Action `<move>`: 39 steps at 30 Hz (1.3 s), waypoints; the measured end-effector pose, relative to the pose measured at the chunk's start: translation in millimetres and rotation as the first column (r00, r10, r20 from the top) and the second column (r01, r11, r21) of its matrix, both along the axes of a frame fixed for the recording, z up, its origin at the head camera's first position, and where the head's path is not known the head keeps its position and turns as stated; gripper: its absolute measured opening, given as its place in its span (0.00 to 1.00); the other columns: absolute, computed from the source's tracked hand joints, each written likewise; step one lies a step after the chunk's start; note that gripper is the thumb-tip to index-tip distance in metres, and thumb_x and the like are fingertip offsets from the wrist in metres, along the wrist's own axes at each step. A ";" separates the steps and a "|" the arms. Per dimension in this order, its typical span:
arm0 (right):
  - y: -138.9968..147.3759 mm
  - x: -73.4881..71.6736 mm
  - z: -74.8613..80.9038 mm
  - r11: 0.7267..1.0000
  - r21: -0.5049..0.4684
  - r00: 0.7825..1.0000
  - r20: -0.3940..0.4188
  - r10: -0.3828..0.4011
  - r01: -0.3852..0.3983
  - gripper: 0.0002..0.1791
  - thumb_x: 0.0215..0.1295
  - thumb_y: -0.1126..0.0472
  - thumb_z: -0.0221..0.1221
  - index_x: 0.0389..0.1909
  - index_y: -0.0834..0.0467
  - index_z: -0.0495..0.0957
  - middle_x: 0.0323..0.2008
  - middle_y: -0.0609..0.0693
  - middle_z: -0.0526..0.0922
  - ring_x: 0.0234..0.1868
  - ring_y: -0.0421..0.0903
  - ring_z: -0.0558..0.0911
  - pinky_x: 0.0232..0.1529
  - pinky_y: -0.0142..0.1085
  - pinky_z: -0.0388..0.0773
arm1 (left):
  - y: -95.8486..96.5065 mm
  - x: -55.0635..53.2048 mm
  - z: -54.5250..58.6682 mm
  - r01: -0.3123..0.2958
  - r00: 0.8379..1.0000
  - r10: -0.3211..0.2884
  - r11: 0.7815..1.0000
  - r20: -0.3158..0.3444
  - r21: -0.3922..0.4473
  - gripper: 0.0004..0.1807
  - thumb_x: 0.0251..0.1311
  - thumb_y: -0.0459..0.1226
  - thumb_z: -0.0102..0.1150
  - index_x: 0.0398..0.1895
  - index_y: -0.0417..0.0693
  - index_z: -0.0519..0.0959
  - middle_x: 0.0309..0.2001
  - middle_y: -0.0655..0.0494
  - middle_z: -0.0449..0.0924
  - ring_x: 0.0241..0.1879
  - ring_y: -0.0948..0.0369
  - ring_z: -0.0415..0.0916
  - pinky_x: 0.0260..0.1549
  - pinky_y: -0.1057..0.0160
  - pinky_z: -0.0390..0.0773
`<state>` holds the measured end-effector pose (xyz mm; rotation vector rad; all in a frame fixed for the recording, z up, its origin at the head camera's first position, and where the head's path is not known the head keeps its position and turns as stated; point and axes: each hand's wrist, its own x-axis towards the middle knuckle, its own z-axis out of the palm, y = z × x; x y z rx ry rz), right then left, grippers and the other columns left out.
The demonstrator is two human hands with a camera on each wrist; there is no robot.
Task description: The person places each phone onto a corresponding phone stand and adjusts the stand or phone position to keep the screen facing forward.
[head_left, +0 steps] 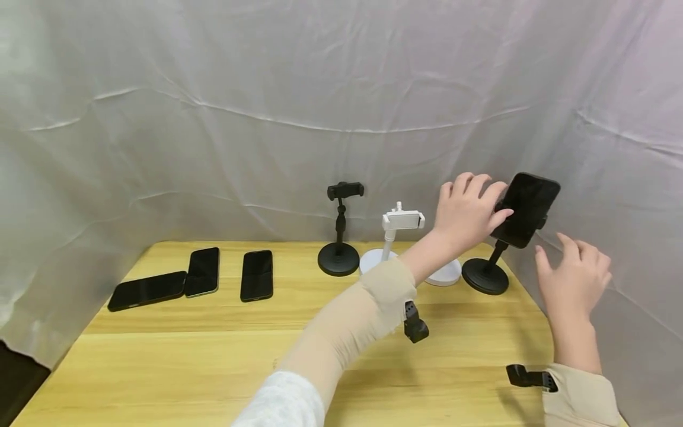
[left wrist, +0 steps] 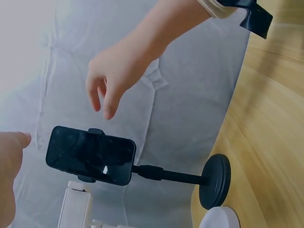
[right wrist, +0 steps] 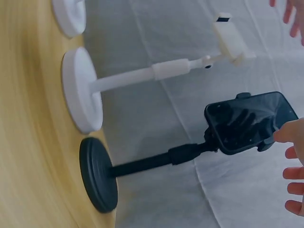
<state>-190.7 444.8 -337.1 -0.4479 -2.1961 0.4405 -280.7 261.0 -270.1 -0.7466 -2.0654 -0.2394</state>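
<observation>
At the right end of the row, a black smartphone [head_left: 528, 210] sits upright and tilted in the clamp of a black phone stand [head_left: 484, 277]. My left hand [head_left: 468, 204] is at the phone's left side, fingers spread, its thumb overlapping the edge in the head view. The left wrist view shows a gap between that hand and the phone. On the phone's other side is my right hand [head_left: 573, 276], with loosely bent fingers and nothing in them. In the right wrist view its thumb [right wrist: 285, 133] overlaps the phone's edge by the clamp jaw.
Left of the phone stand are a white stand [head_left: 445, 276] partly hidden by my left hand, another white stand [head_left: 404, 220] and a black stand [head_left: 339, 259]. Three phones lie on the wooden table [head_left: 213, 356]: one [head_left: 257, 276], another [head_left: 203, 271] and a third [head_left: 147, 290]. Grey cloth hangs behind.
</observation>
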 end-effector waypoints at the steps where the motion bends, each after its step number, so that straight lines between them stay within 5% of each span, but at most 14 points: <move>1: -1.7 0.5 0.0 1.000 -0.021 1.000 -0.002 0.000 0.000 0.27 0.67 0.53 0.57 0.64 0.61 0.72 0.60 0.70 0.70 0.64 0.68 0.61 0.61 0.64 0.53 | -3.0 0.8 -0.3 0.002 1.000 -0.002 1.000 0.014 0.001 0.25 0.64 0.66 0.44 0.59 0.73 0.74 0.59 0.70 0.74 0.61 0.63 0.67 0.51 0.62 0.70; 12: -18.9 0.1 -1.8 0.995 -0.097 0.994 -0.107 0.021 -0.031 0.26 0.65 0.54 0.61 0.63 0.59 0.74 0.59 0.68 0.72 0.63 0.66 0.62 0.66 0.59 0.52 | -32.7 4.8 -6.8 0.061 0.988 -0.068 0.997 0.141 0.056 0.24 0.64 0.64 0.48 0.60 0.72 0.74 0.60 0.69 0.74 0.63 0.62 0.66 0.55 0.62 0.67; 21: -38.0 -4.4 1.4 0.979 -0.199 0.993 -0.117 0.025 -0.048 0.28 0.63 0.53 0.62 0.64 0.55 0.73 0.62 0.64 0.71 0.65 0.63 0.61 0.68 0.57 0.51 | -56.8 14.0 -17.1 0.090 0.972 -0.118 0.986 0.205 0.141 0.23 0.63 0.61 0.53 0.58 0.69 0.76 0.59 0.67 0.74 0.61 0.62 0.66 0.54 0.62 0.67; 31: -57.0 -12.8 2.8 0.978 -0.149 0.972 -0.206 0.111 -0.144 0.30 0.59 0.57 0.66 0.64 0.55 0.74 0.59 0.66 0.70 0.64 0.64 0.61 0.67 0.56 0.51 | -83.9 23.1 -32.3 0.142 0.953 -0.209 0.949 0.221 0.283 0.23 0.60 0.59 0.59 0.55 0.64 0.79 0.57 0.65 0.77 0.59 0.61 0.68 0.53 0.61 0.70; 39: -63.6 -24.1 3.0 0.979 -0.075 0.957 -0.240 0.165 -0.187 0.32 0.56 0.57 0.69 0.63 0.54 0.74 0.58 0.67 0.71 0.63 0.65 0.62 0.67 0.57 0.52 | -112.4 33.0 -39.8 0.176 0.913 -0.315 0.877 0.258 0.447 0.21 0.58 0.54 0.64 0.53 0.60 0.81 0.56 0.61 0.78 0.59 0.59 0.68 0.51 0.60 0.69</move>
